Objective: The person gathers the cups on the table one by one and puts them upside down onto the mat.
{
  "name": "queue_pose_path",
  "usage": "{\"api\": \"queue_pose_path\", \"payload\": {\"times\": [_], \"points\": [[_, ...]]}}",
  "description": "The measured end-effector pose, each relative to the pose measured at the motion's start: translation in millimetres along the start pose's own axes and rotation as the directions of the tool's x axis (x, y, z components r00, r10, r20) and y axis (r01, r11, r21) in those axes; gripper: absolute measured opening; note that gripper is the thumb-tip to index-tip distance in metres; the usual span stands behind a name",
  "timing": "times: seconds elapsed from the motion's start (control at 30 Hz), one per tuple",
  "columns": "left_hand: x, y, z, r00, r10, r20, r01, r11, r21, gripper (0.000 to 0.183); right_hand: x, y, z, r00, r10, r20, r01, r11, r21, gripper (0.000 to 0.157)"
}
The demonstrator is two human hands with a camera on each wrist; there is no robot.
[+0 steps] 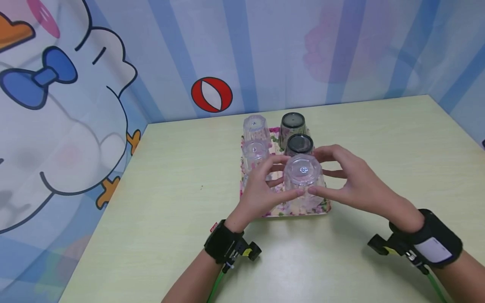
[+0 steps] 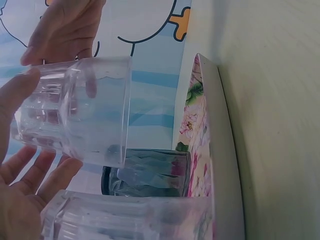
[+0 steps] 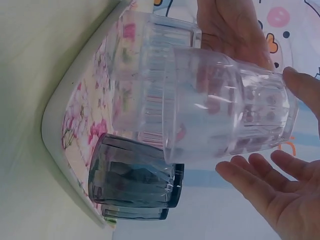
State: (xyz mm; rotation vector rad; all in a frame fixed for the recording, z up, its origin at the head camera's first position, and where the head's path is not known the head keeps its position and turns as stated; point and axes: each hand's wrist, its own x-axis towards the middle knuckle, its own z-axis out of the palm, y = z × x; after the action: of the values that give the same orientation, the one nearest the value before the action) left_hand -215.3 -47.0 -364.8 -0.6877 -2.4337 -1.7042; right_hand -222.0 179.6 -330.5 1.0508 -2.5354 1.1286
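Observation:
A clear faceted glass [image 1: 303, 170] is held upside down between both hands above the front of a floral tray [image 1: 280, 213]. My left hand [image 1: 261, 181] grips its left side, thumb at the front and fingers curved round behind. On the opposite side my right hand [image 1: 350, 181] holds it too, thumb at the front near the left thumb, fingers arched around it. The left wrist view shows the glass's rim [image 2: 125, 112] raised off the tray. Behind it stand two smoky grey glasses [image 1: 300, 144], and to the left several clear glasses [image 1: 255, 151], partly hidden by my left hand.
The tray has a raised pale edge [image 2: 225, 150] and sits on a light wooden table [image 1: 182, 189]. A cartoon-printed wall [image 1: 265, 54] rises behind the table's back edge and along its left.

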Motion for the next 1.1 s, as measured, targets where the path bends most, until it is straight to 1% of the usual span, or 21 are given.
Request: {"api": "queue_pose_path", "payload": {"times": [0.1, 0.23, 0.33, 0.43, 0.53, 0.73, 1.1], "points": [[-0.4, 1.2, -0.1, 1.0, -0.012, 0.003, 0.012, 1.0, 0.009, 0.063, 0, 1, -1.0, 1.0, -0.016, 0.005, 0.016, 1.0, 0.007, 0.071], [0.6, 3.3, -0.3, 1.0, -0.023, 0.017, 0.022, 0.999, 0.043, 0.063, 1, 4, -0.7, 0.999, -0.04, 0.012, 0.04, 0.999, 0.008, 0.065], [1.9, 5.1, -0.5, 0.999, -0.035, 0.036, 0.033, 0.997, 0.071, 0.064, 1, 7, -0.2, 0.999, -0.05, 0.006, 0.05, 0.999, 0.006, 0.061], [3.1, 6.8, -0.6, 0.997, -0.054, 0.057, 0.048, 0.994, 0.1, 0.064, 1, 10, -0.1, 0.999, -0.048, 0.007, 0.048, 0.999, 0.002, 0.06], [4.0, 8.5, -0.7, 0.994, -0.076, 0.082, 0.065, 0.988, 0.139, 0.064, 0, 12, -0.5, 0.999, -0.037, 0.015, 0.037, 0.999, -0.003, 0.061], [5.5, 11.4, -1.1, 0.988, -0.116, 0.105, 0.093, 0.975, 0.203, 0.067, -1, 13, -0.6, 0.999, 0.003, 0.039, -0.002, 1.0, -0.009, 0.062], [7.6, 11.6, 0.0, 0.981, -0.145, 0.125, 0.103, 0.951, 0.293, 0.07, -1, 16, 1.3, 0.994, 0.073, 0.079, -0.072, 0.997, -0.017, 0.065]]}}
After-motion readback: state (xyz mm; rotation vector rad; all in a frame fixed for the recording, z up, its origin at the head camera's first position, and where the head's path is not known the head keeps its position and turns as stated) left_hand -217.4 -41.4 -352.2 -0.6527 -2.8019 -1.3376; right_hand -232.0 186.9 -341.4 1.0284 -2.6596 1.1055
